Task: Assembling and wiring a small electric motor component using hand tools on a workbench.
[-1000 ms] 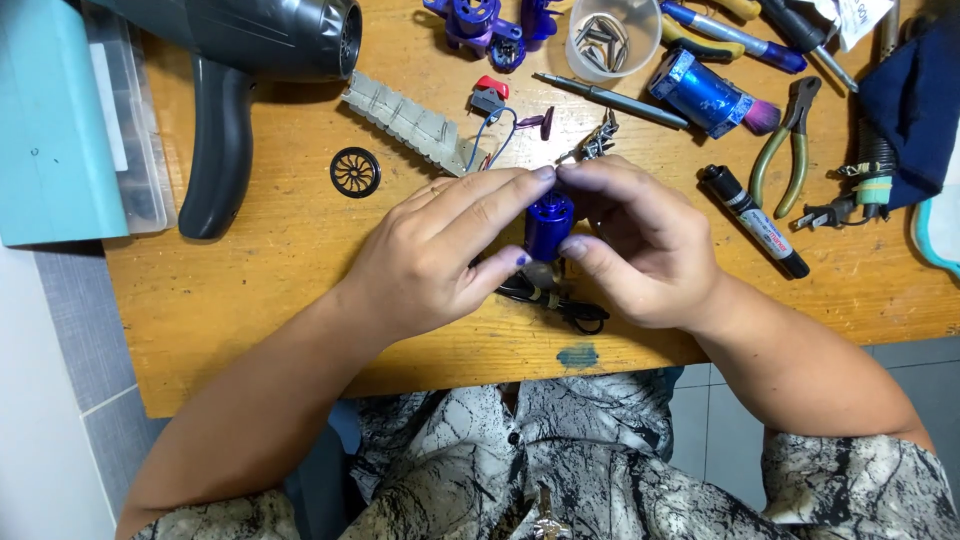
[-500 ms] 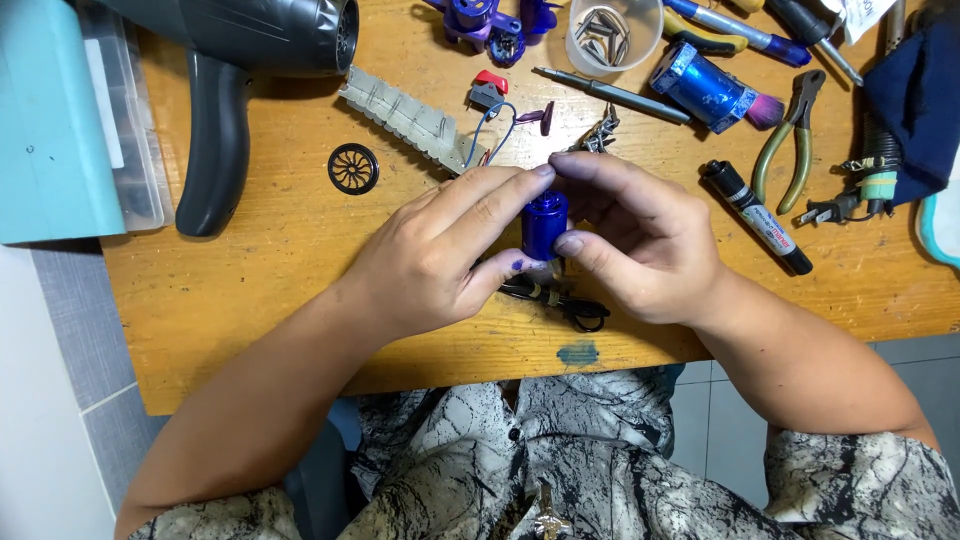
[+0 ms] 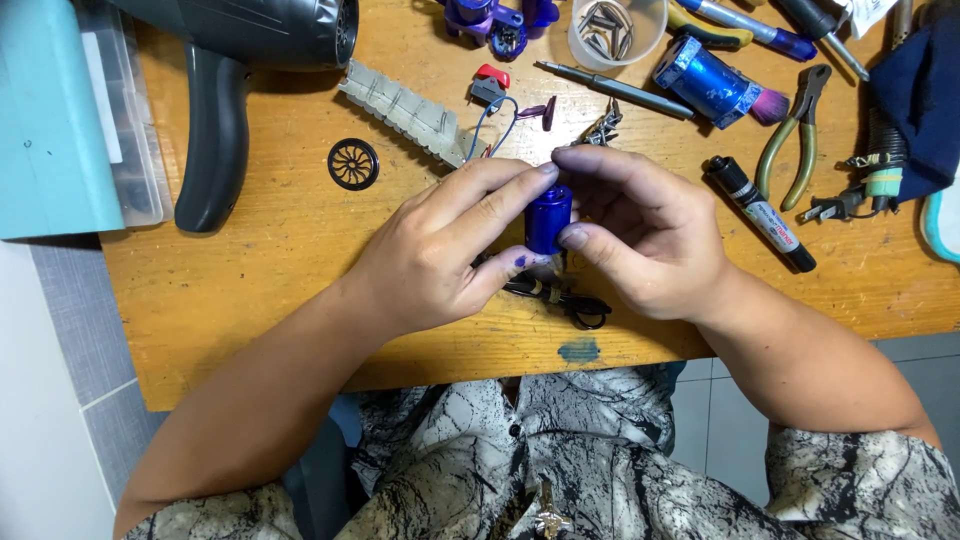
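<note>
Overhead, your wooden workbench (image 3: 250,330) holds a grey hair dryer (image 3: 240,60) at the far left, green-handled pliers (image 3: 795,140) and a black marker (image 3: 762,212) to the right. Your left hand (image 3: 440,250) and right hand (image 3: 650,235) meet at the centre, fingertips of both pinching a small blue cylindrical motor (image 3: 548,218) upright above black wires (image 3: 560,298). You seem mid-inspection; turning it needs a light, steady grip.
</note>
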